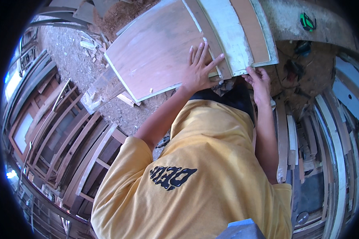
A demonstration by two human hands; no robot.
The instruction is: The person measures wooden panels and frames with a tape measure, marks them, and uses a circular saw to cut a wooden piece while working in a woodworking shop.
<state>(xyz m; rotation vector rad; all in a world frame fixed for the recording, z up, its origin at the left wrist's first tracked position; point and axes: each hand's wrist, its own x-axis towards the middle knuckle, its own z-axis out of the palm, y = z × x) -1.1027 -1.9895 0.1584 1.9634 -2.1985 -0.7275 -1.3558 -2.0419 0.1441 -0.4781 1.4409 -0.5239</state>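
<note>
A large brown wooden panel [155,49] with pale edges lies in front of my body. My left hand [199,69] rests on its near right part, fingers spread, with the thumb side reaching toward a narrow wooden strip [209,34]. Right of that strip runs a white-painted board [227,34]. My right hand [260,81] is at this board's near end, thumb and fingers bent around the edge; the fingertips are partly hidden. Another brown panel [253,30] with a whitish border adjoins the white board on its right.
A green and black tape measure [307,22] lies on a grey surface [283,20] at the far right. Wooden frames [68,147] are stacked at left, and long boards [327,131] stand at right. Wood scraps [92,49] and sawdust cover the ground at far left.
</note>
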